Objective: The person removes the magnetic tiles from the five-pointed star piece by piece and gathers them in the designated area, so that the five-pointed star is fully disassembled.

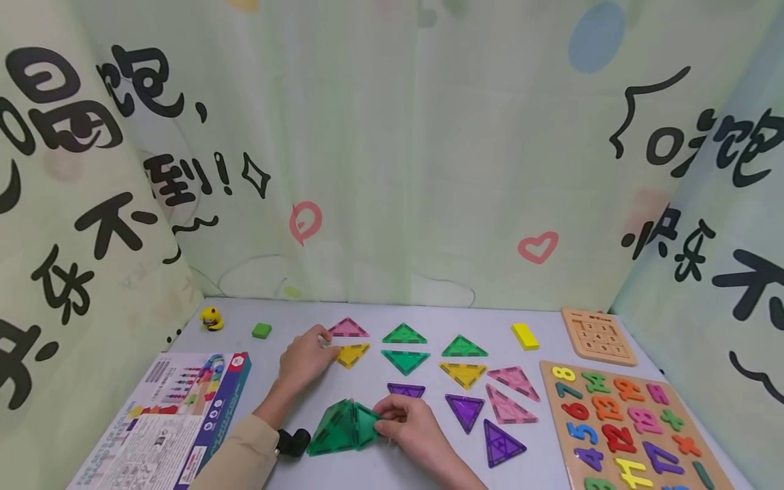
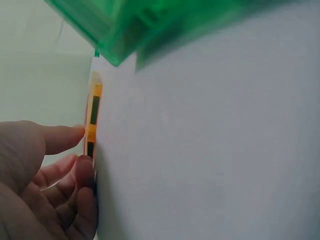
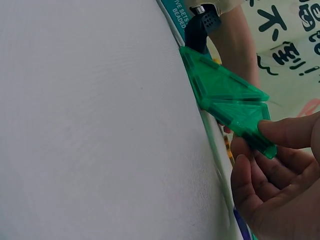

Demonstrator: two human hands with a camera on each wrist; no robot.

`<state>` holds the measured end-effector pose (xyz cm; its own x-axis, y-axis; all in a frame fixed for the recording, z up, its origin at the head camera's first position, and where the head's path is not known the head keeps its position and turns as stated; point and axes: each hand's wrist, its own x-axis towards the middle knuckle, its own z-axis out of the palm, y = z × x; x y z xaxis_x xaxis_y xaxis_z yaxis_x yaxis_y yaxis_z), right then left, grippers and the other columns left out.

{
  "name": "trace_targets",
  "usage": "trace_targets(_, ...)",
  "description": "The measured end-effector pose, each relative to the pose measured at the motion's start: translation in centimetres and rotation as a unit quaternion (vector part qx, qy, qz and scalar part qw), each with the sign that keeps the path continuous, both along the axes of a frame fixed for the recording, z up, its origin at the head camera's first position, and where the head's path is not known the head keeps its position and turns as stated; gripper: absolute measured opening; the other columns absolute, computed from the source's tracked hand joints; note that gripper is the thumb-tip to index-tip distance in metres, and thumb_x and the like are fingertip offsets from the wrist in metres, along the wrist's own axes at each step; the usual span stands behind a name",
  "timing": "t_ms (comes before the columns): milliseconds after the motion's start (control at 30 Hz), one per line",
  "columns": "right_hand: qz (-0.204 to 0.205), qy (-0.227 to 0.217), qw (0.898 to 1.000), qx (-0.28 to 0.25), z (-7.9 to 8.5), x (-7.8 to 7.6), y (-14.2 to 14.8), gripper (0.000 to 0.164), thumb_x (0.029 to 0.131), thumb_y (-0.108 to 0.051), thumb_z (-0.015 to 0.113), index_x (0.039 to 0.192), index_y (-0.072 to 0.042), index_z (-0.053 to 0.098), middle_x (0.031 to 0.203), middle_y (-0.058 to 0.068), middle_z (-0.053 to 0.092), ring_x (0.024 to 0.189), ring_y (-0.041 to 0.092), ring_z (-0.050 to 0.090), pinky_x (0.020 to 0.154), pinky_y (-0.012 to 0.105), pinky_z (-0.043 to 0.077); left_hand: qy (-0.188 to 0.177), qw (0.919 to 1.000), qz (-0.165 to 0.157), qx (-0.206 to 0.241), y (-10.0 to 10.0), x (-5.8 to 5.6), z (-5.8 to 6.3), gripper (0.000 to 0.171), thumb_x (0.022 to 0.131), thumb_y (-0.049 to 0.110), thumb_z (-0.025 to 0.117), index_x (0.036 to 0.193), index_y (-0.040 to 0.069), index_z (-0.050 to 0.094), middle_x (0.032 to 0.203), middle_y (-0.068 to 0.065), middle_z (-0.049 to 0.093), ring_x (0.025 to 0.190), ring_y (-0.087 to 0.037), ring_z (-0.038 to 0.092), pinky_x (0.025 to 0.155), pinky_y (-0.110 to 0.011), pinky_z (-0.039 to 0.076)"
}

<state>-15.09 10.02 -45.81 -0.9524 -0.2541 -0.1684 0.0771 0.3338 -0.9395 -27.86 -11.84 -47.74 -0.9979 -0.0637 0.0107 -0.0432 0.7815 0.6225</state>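
Note:
My left hand (image 1: 308,355) pinches the corner of a yellow triangular magnetic tile (image 1: 352,354), just in front of a pink triangular tile (image 1: 349,328). In the left wrist view that yellow tile (image 2: 93,112) appears edge-on between thumb and fingers. A green structure of joined translucent magnetic tiles (image 1: 335,429) stands on the near part of the table. My right hand (image 1: 412,427) grips the right-hand tile of it between thumb and fingers. The right wrist view shows the thumb (image 3: 285,131) on the face of this green tile (image 3: 242,120).
Green triangles (image 1: 405,333), purple triangles (image 1: 465,411) and pink triangles (image 1: 511,405) lie around the middle and right. A wooden number board (image 1: 554,415) is at the right, a boxed set (image 1: 165,422) at the left. Farther back are a yellow block (image 1: 525,336), green block (image 1: 261,331) and toy duck (image 1: 211,318).

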Motion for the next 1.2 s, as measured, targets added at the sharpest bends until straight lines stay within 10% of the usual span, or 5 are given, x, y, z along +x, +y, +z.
trace_targets(200,0.002,0.003,1.0,-0.002,0.1,-0.1,0.0,0.015,0.087,-0.01,0.071,0.101,-0.006,0.071,0.083,0.001,0.067,0.068,0.013,0.056,0.058,0.024,0.048,-0.001,0.9996,-0.009,0.028,-0.2,2.1,0.8,0.02,0.089,0.034,0.072,0.099,0.018,0.066,0.085,-0.002,0.065,0.072,-0.018,0.055,0.061,-0.03,0.04)
trace_targets(333,0.003,0.015,1.0,-0.001,0.2,-0.4,0.0,0.014,0.087,-0.01,0.071,0.101,-0.006,0.071,0.083,0.001,0.068,0.066,0.013,0.056,0.057,0.024,0.048,-0.028,0.9927,-0.084,0.082,-0.4,4.1,1.6,0.017,0.09,0.033,0.072,0.098,0.018,0.071,0.087,0.0,0.066,0.077,-0.016,0.055,0.063,-0.027,0.047)
trace_targets(600,-0.006,0.021,1.0,0.007,0.2,-0.4,0.1,0.013,0.087,-0.01,0.071,0.099,-0.005,0.071,0.082,0.002,0.069,0.066,0.013,0.056,0.057,0.025,0.048,-0.129,0.9251,-0.322,0.154,-0.6,6.7,3.3,0.018,0.091,0.033,0.071,0.1,0.018,0.075,0.097,0.003,0.073,0.094,-0.015,0.058,0.083,-0.031,0.049)
trace_targets(1200,0.01,0.001,1.0,0.025,0.6,-0.4,0.9,0.013,0.085,-0.009,0.07,0.097,-0.007,0.074,0.088,0.002,0.071,0.072,0.015,0.057,0.064,0.029,0.049,-0.164,0.9162,-0.329,0.16,-0.1,7.7,3.5,0.013,0.086,0.03,0.077,0.088,0.017,0.074,0.081,0.005,0.07,0.082,-0.014,0.058,0.076,-0.028,0.047)
